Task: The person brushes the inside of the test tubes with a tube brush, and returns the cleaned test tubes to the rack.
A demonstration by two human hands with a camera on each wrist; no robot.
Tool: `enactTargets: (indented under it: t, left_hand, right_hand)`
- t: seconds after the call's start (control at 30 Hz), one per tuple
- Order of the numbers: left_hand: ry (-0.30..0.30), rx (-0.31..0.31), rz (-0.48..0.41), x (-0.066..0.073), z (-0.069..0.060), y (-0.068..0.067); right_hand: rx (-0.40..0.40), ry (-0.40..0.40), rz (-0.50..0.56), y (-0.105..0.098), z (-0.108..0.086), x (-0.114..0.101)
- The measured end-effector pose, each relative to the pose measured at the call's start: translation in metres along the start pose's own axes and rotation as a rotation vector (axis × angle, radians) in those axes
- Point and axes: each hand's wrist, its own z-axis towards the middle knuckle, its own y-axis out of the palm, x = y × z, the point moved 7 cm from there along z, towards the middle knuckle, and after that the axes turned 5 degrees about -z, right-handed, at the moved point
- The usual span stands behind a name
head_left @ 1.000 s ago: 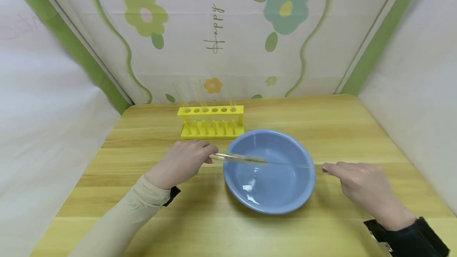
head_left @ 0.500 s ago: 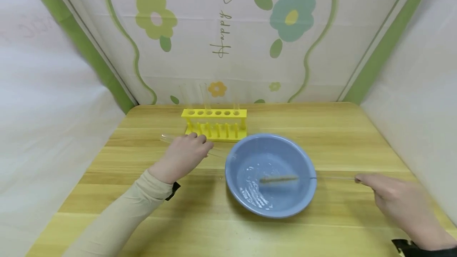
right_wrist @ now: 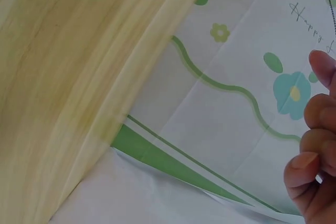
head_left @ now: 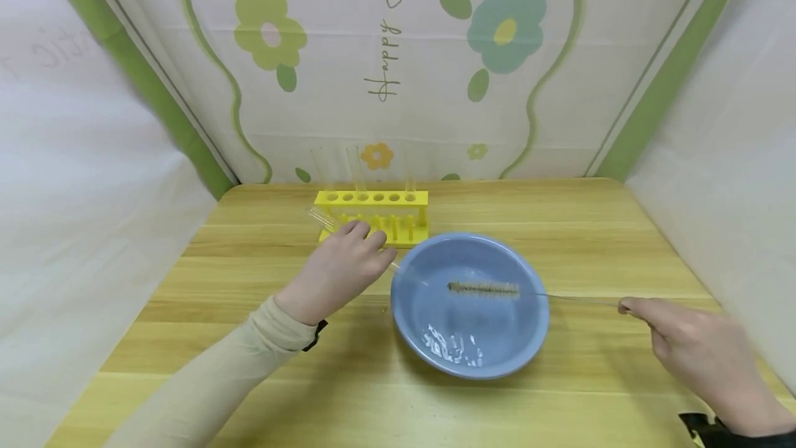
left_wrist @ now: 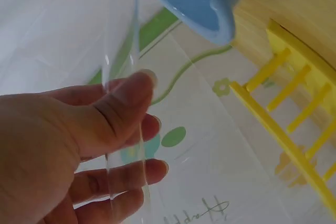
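Note:
My left hand grips a clear glass test tube between thumb and fingers. Its rear end sticks out up-left of the knuckles in the head view, while the other end slants down over the left rim of a blue basin. At the right, my right hand pinches the thin wire handle of a test tube brush. The brush's bristled head hangs over the basin, outside the tube and a little apart from its mouth. In the right wrist view the right hand's fingers are curled; only a bit of wire shows.
Behind the left hand stands a yellow test tube rack with several holes and 3 clear tubes upright in it. Shiny water lies in the basin. A wooden table carries everything, with a flowered cloth behind and white side walls.
A second ago the brush head was at the tube's mouth; my right hand has since drawn it out rightward. My left hand has shifted slightly right, and the tube now tilts more steeply toward the basin.

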Motion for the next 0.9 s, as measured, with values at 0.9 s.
enactTargets:
  t: [0.9]
  left_hand:
    - [-0.927, 0.492, -1.149, -0.133, 0.037, 0.069]
  right_hand:
    - [-0.004, 0.022, 0.033, 0.003, 0.001, -0.002]
